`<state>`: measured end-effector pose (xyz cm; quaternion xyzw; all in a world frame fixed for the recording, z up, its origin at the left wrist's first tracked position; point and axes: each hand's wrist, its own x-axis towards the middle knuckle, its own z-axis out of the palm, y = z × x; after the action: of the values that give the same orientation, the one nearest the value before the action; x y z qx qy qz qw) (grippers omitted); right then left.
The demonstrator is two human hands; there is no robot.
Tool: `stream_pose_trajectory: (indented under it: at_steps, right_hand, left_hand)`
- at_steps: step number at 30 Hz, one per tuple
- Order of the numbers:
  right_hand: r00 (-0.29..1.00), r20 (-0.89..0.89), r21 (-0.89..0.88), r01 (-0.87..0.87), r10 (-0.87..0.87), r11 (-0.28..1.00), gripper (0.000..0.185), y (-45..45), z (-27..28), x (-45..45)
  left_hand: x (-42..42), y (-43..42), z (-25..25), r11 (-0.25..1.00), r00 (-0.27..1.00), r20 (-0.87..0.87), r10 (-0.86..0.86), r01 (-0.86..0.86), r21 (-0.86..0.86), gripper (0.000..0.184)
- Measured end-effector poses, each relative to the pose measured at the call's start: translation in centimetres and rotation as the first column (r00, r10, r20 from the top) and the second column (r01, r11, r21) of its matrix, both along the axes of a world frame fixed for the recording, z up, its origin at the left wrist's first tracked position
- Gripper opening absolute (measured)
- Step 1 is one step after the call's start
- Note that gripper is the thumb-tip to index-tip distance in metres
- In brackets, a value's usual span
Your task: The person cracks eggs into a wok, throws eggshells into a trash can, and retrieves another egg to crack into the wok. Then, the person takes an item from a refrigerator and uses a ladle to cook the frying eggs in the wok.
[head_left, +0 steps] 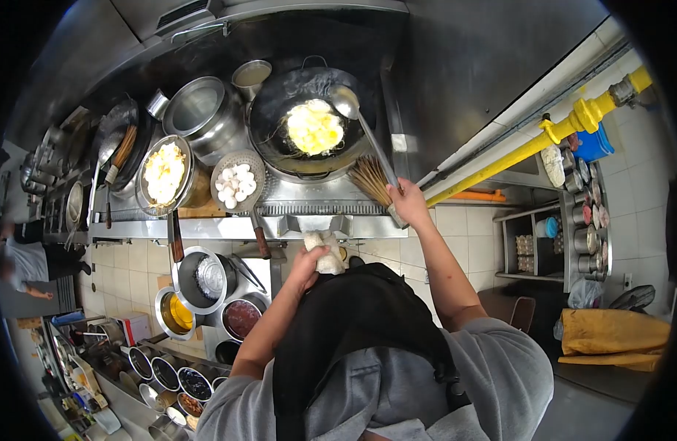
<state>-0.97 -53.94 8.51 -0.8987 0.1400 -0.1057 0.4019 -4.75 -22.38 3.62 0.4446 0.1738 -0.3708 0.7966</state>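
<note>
My right hand [407, 202] is closed around the handle of a long metal ladle [373, 140], whose bowl hangs over the far right part of a big black wok [269, 110]. In the wok, a bright yellow and white mass that looks like egg [314, 128] lies in liquid. A bamboo brush [370, 178] rests on the stove edge just left of my right hand. My left hand [304, 268] grips a folded white cloth [324, 253] in front of my apron, apart from the wok. Fingers of the left hand are partly hidden by the cloth.
Left of the wok are a perforated skimmer [242, 157] with white round pieces, a strainer [141, 192] with yellow-white food, and a steel pot [219, 136]. Bowls, including a dark red one [243, 317], stand lower left. A yellow pipe [515, 154] runs right. Another person [33, 261] stands far left.
</note>
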Motion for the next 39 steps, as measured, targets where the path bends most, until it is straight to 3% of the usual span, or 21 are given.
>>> stream_pose_trajectory:
  at_steps: [3, 6, 7, 10, 11, 12, 14, 16, 18, 19, 21, 26, 29, 30, 33, 34, 36, 37, 38, 39]
  right_hand:
    - [0.986, -0.151, -0.051, 0.067, -0.074, 0.996, 0.044, 0.2, 0.1, 2.9]
    - [0.980, -0.164, -0.001, 0.117, -0.116, 0.993, 0.040, 1.9, 0.6, 5.3]
    - [0.980, -0.159, 0.002, 0.118, -0.116, 0.993, 0.040, 2.7, 0.7, 5.9]
    - [0.941, -0.327, 0.209, 0.163, -0.088, 0.964, 0.037, 5.0, 0.5, 7.5]
    - [0.956, -0.283, 0.315, 0.174, -0.082, 0.933, 0.027, 6.0, -0.1, 7.8]
    - [0.956, -0.283, 0.315, 0.173, -0.081, 0.933, 0.027, 6.7, -0.4, 8.2]
    - [0.952, -0.306, 0.732, 0.252, -0.026, 0.633, 0.024, 7.6, -0.6, 9.0]
    - [0.960, -0.281, 0.779, 0.234, -0.010, 0.581, 0.021, 7.8, -0.5, 9.0]
    - [0.965, -0.262, 0.909, 0.250, -0.011, 0.332, 0.017, 7.5, -0.6, 9.0]
    - [0.966, -0.259, 0.909, 0.249, -0.014, 0.333, 0.017, 7.2, -0.2, 8.9]
    - [0.968, -0.247, 0.961, 0.240, 0.035, 0.137, 0.012, 6.0, 0.6, 8.2]
    - [0.967, -0.242, 0.962, 0.229, 0.075, 0.150, 0.011, 4.0, 1.9, 6.1]
    - [0.957, -0.282, 0.919, 0.246, 0.075, 0.308, 0.015, 3.6, 4.1, 3.5]
    - [0.956, -0.284, 0.918, 0.248, 0.075, 0.308, 0.015, 3.5, 4.5, 2.6]
    - [0.942, -0.333, 0.763, 0.239, 0.049, 0.600, 0.019, 3.7, 6.1, 0.2]
    - [0.940, -0.336, 0.763, 0.241, 0.050, 0.600, 0.019, 3.7, 5.7, -0.4]
    - [0.954, -0.301, 0.571, 0.176, 0.006, 0.802, 0.026, 3.5, 4.2, -0.9]
    - [0.953, -0.303, 0.570, 0.173, 0.009, 0.803, 0.026, 3.4, 3.4, -0.7]
    - [0.972, -0.235, 0.325, 0.098, -0.019, 0.941, 0.031, 3.2, 2.5, -0.3]
    - [0.987, -0.158, 0.048, 0.033, -0.025, 0.998, 0.038, 3.1, 1.7, 0.2]
  left_hand:
    - [0.2, -0.4, 0.5, 0.998, 0.999, -0.012, 0.046, -0.045, 0.034, 0.045]
    - [1.5, -0.9, 0.6, 0.985, 0.987, -0.037, 0.158, -0.155, 0.080, 0.044]
    - [2.1, -0.9, -0.1, 0.989, 0.989, 0.004, 0.146, -0.146, 0.004, 0.040]
    - [4.4, -1.3, 0.1, 0.966, 0.966, 0.020, 0.258, -0.258, -0.003, 0.039]
    - [5.2, -1.3, 1.0, 0.973, 0.973, 0.025, 0.228, -0.229, 0.036, 0.037]
    - [6.3, -1.4, 0.5, 0.970, 0.971, 0.020, 0.238, -0.237, -0.050, 0.037]
    - [8.8, -1.8, -0.1, 0.952, 0.951, 0.046, 0.305, -0.305, -0.005, 0.037]
    - [11.3, -2.3, -0.3, 0.952, 0.951, 0.030, 0.307, -0.306, -0.023, 0.034]
    - [13.9, -2.8, -0.7, 0.951, 0.952, 0.015, 0.307, -0.306, -0.044, 0.030]
    - [15.2, -3.2, -1.0, 0.955, 0.955, 0.011, 0.296, -0.296, -0.021, 0.031]
    - [16.9, -4.2, -1.2, 0.951, 0.953, -0.014, 0.303, -0.303, -0.058, 0.033]
    - [19.5, -5.7, -3.1, 0.976, 0.983, -0.023, 0.183, -0.178, 0.126, 0.031]
    - [20.2, -6.7, -5.6, 0.968, 0.969, 0.019, 0.247, -0.248, 0.045, 0.028]
    - [20.6, -7.1, -7.3, 0.949, 0.956, 0.052, 0.290, -0.294, 0.111, 0.026]
    - [20.6, -8.1, -8.1, 0.904, 0.927, 0.108, 0.360, -0.375, 0.208, 0.025]
    - [20.3, -8.6, -8.1, 0.881, 0.912, 0.128, 0.390, -0.410, 0.237, 0.024]
    - [19.9, -8.7, -8.2, 0.878, 0.913, 0.137, 0.383, -0.406, 0.254, 0.024]
    - [19.9, -8.6, -8.3, 0.903, 0.930, 0.124, 0.345, -0.365, 0.228, 0.026]
    - [19.9, -8.6, -8.3, 0.925, 0.945, 0.115, 0.307, -0.325, 0.200, 0.028]
    - [19.7, -8.4, -8.0, 0.923, 0.943, 0.116, 0.313, -0.331, 0.198, 0.028]
